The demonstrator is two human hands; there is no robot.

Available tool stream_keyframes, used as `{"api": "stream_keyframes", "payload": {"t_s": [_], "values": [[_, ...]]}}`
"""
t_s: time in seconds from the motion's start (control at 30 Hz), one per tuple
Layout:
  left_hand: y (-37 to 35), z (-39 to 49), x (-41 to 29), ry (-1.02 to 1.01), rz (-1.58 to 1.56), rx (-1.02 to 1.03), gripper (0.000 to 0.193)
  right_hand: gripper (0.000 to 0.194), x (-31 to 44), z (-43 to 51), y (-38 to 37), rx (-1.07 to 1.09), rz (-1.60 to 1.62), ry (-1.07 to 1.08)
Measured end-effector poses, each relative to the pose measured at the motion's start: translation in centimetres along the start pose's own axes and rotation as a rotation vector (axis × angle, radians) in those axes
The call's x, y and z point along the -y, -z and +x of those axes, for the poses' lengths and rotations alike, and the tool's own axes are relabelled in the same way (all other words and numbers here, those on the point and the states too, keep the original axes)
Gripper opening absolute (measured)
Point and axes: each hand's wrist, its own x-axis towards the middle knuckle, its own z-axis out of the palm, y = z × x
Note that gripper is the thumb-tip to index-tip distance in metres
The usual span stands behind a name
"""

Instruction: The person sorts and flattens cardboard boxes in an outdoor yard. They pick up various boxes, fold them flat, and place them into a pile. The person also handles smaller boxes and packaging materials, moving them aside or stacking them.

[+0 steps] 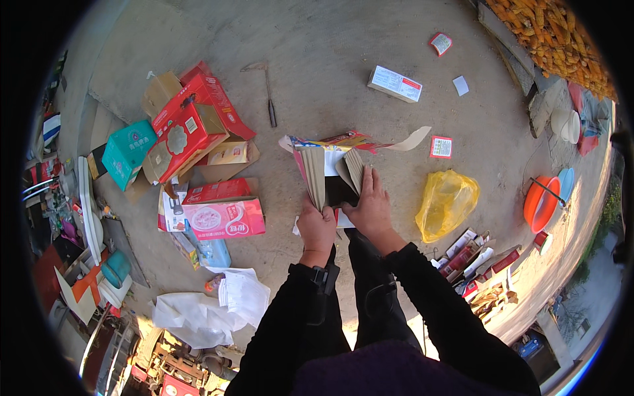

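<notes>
Between my hands is an unfolded printed cardboard box with its flaps standing up and a dark gap in the middle. My left hand grips the left cardboard flap, thumb on the inner side. On the right, my right hand lies against the other flap with its fingers along the outside; how firmly it grips is partly hidden. A torn strip of the box sticks out to the right at its far edge. White and red card pieces show below the box, between my legs.
Red cartons, a teal box and a pink carton lie left. White sheeting lies lower left. A yellow plastic bag, flattened cartons and an orange basin are right. A white box and a hooked tool lie ahead.
</notes>
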Motion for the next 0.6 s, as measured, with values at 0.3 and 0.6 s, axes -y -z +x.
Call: {"api": "stream_keyframes", "payload": {"t_s": [0.3, 0.6], "values": [[7.9, 0.7, 4.0, -0.079, 0.071, 0.078, 0.047, 0.029, -7.1, -0.4, 3.7, -0.067, 0.009, 0.085], [10.0, -0.9, 4.4, -0.112, -0.129, 0.081, 0.046, 0.069, -5.1, -4.6, 6.1, 0.356, 0.199, 0.178]]}}
